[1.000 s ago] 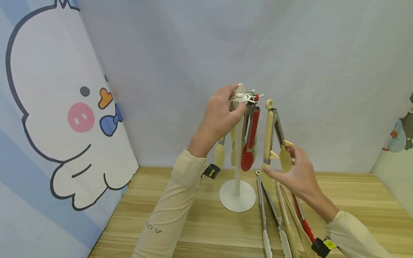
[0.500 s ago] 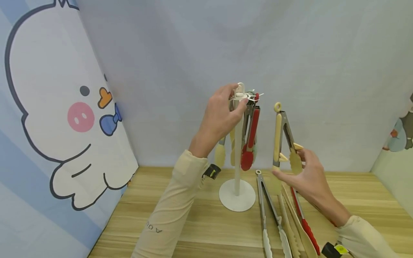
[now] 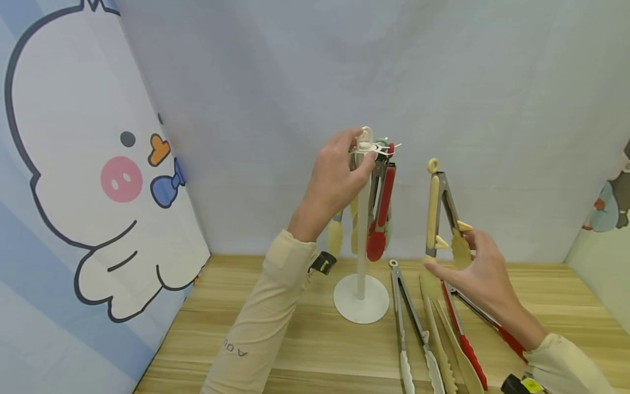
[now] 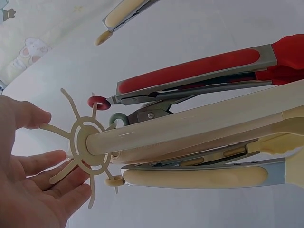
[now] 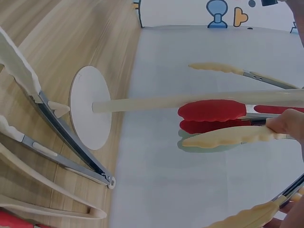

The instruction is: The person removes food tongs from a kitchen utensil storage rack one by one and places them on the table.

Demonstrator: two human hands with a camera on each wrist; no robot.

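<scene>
My left hand (image 3: 339,172) grips the top of a white stand (image 3: 361,241). In the left wrist view its fingers lie against the thin arms of the hook ring (image 4: 72,142). Red tongs (image 4: 190,71), yellow tongs (image 4: 194,176) and other tongs partly hidden behind the pole hang there by their end rings. My right hand (image 3: 479,273) pinches another pair of pale yellow tongs (image 3: 434,208) by the scalloped heads, thumb on one and fingers at the other. Their legs are spread, the end ring points up, and they are held right of the stand, above the table.
On the wood-grain table (image 3: 236,295), right of the stand's round base (image 3: 361,312), lie white-tipped tongs (image 3: 400,306), beige tongs (image 3: 458,350) and red tongs (image 3: 455,320). More red-tipped tongs (image 3: 509,340) lie partly under the right forearm. A pale cloth backdrop (image 3: 275,82) stands behind.
My right hand has moved the yellow tongs to the right, away from the stand, and slightly down. More red-tipped tongs now show on the table. My left hand stays on the stand's top.
</scene>
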